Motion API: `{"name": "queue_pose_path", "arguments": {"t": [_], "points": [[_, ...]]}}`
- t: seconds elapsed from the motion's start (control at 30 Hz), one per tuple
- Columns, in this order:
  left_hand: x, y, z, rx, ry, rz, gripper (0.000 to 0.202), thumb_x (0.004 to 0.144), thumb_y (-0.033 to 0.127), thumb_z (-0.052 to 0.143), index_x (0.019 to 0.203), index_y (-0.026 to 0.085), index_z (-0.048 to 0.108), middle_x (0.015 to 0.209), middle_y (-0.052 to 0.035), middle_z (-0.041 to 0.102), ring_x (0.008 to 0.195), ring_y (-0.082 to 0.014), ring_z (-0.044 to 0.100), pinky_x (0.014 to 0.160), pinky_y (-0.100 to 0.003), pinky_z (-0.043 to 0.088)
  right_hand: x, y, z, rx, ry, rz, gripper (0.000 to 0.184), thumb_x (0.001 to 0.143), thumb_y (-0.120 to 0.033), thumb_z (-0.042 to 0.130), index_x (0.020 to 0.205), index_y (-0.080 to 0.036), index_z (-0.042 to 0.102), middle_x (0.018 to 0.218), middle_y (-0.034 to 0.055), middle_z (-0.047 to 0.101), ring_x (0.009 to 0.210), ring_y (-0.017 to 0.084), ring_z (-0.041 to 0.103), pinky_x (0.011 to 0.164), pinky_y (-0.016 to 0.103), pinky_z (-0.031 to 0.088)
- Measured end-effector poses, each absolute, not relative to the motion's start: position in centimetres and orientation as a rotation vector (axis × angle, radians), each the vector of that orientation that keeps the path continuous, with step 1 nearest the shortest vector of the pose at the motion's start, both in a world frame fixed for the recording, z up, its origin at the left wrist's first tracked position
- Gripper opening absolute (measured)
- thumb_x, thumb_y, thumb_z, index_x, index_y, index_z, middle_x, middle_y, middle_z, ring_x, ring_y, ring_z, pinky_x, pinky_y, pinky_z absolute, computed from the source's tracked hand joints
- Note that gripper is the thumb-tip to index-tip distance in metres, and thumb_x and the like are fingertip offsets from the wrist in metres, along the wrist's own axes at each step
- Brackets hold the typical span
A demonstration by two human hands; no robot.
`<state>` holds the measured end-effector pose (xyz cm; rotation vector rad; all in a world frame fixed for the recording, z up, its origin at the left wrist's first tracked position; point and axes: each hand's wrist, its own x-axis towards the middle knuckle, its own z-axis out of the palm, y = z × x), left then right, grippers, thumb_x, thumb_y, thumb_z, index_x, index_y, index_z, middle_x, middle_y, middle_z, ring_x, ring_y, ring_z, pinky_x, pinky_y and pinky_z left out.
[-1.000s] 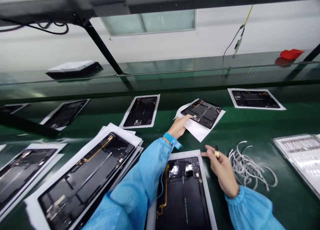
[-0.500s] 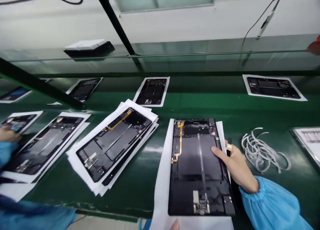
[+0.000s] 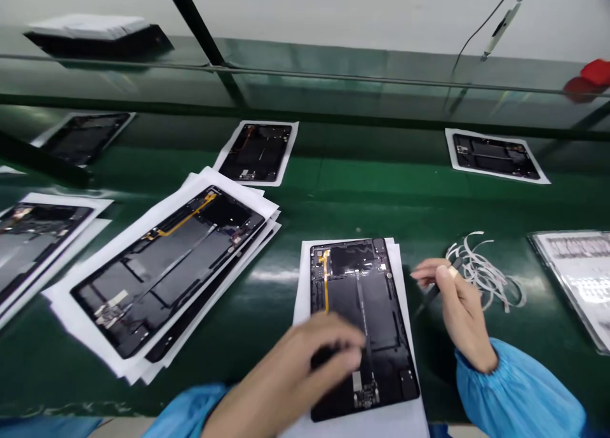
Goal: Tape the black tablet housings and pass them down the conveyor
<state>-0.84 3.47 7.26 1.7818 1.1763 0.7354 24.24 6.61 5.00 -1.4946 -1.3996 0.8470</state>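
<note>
Tablet back panel (image 3: 355,298), black, amber flex cable (image 3: 325,279) along its upper left, lies on a white paper sheet (image 3: 305,285) at 6 o'clock in the view, on the green conveyor belt (image 3: 333,184). Just changed: the right hand has come off the panel's edge and the left hand has come in over it, so the panel now sits with one hand above it and one beside it.

Left to right. 9 o'clock: a second panel (image 3: 33,241) on paper, cut off by the frame. 10 o'clock: a third panel (image 3: 83,138). 8 o'clock: a stack of panels (image 3: 166,273) on paper sheets, slightly fanned, just left of the working sheet. 11 o'clock: a fourth panel (image 3: 255,152).

Left hand (image 3: 295,374): over the panel's lower half, blurred, fingers curled; whether it grips anything, cannot tell.

Right hand (image 3: 457,292): just beside the panel's right edge, not touching it, mostly closed, pinching a slim black tool (image 3: 431,295), tip pointing toward 7 o'clock.

4 o'clock: loose white cable loops (image 3: 481,276) just past the right hand, then a printed sheet (image 3: 579,279).
</note>
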Motion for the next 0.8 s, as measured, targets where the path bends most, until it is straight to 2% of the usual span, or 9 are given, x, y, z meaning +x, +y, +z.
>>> {"name": "queue_pose_path", "arguments": {"t": [0.07,0.17,0.23,0.3,0.4,0.47,0.57,0.8], "points": [[0.3,6.8,6.6,1.893,1.202,0.689,0.025,0.095,0.032,0.059,0.118,0.032,0.065,0.116,-0.0045,0.066,0.108,-0.0212,0.061,0.095,-0.038,0.050,23.7,7.2,4.2,-1.437,-1.343,0.963,0.045,0.101,-0.048,0.039,0.084,-0.019,0.068,0.080,0.0042,0.064,0.062,0.012,0.058,0.058,0.026,0.048],[2.4,10.5,4.8,2.038,1.296,0.718,0.034,0.092,0.027,0.063,0.125,0.028,0.063,0.126,-0.0077,0.060,0.121,-0.0272,0.053,0.103,-0.046,0.044,23.1,7.9,2.7,-1.366,-1.343,1.069,0.033,0.097,-0.046,0.050,0.085,-0.019,0.065,0.074,0.0021,0.064,0.063,0.013,0.062,0.062,0.027,0.052],[3.3,11.6,3.4,2.057,1.308,0.727,0.030,0.089,0.027,0.066,0.120,0.028,0.067,0.125,-0.0074,0.061,0.120,-0.0289,0.054,0.101,-0.047,0.044,22.9,8.1,2.1,-1.342,-1.344,1.085,0.026,0.090,-0.044,0.062,0.083,-0.019,0.065,0.078,0.0027,0.066,0.070,0.015,0.066,0.068,0.028,0.056],[3.8,11.8,2.5,2.034,1.321,0.735,0.022,0.089,0.027,0.067,0.111,0.029,0.071,0.122,-0.0058,0.063,0.116,-0.0283,0.055,0.099,-0.047,0.045,22.8,8.2,1.7,-1.342,-1.308,1.107,0.023,0.085,-0.042,0.069,0.083,-0.019,0.065,0.079,0.0031,0.067,0.070,0.016,0.067,0.067,0.028,0.058],[3.7,11.7,2.1,1.986,1.356,0.762,0.009,0.089,0.023,0.066,0.093,0.028,0.073,0.117,-0.0040,0.065,0.113,-0.0259,0.057,0.098,-0.046,0.045,22.7,8.1,1.5,-1.353,-1.291,1.102,0.020,0.086,-0.040,0.068,0.084,-0.020,0.067,0.081,0.0042,0.068,0.071,0.016,0.068,0.067,0.029,0.059],[3.6,11.6,2.2,1.966,1.363,0.769,0.007,0.089,0.022,0.066,0.085,0.027,0.071,0.114,-0.0033,0.066,0.111,-0.0251,0.058,0.097,-0.045,0.046,22.7,8.1,1.4,-1.349,-1.330,1.054,0.015,0.088,-0.035,0.067,0.084,-0.020,0.068,0.082,0.0045,0.068,0.074,0.016,0.067,0.068,0.029,0.058],[3.5,11.3,2.4,1.962,1.350,0.769,0.006,0.089,0.023,0.066,0.084,0.027,0.068,0.115,-0.0036,0.065,0.112,-0.0257,0.058,0.097,-0.046,0.045,22.9,8.1,1.3,-1.354,-1.391,0.991,0.012,0.090,-0.030,0.064,0.084,-0.021,0.069,0.084,0.0049,0.067,0.080,0.017,0.066,0.071,0.030,0.056],[3.5,10.7,2.1,2.036,1.329,0.724,0.010,0.091,0.020,0.059,0.084,0.024,0.065,0.121,-0.0052,0.060,0.120,-0.0264,0.052,0.101,-0.047,0.042,23.0,8.2,1.1,-1.395,-1.380,0.974,0.011,0.088,-0.029,0.066,0.083,-0.021,0.070,0.083,0.0049,0.068,0.081,0.018,0.066,0.069,0.029,0.056]]}}
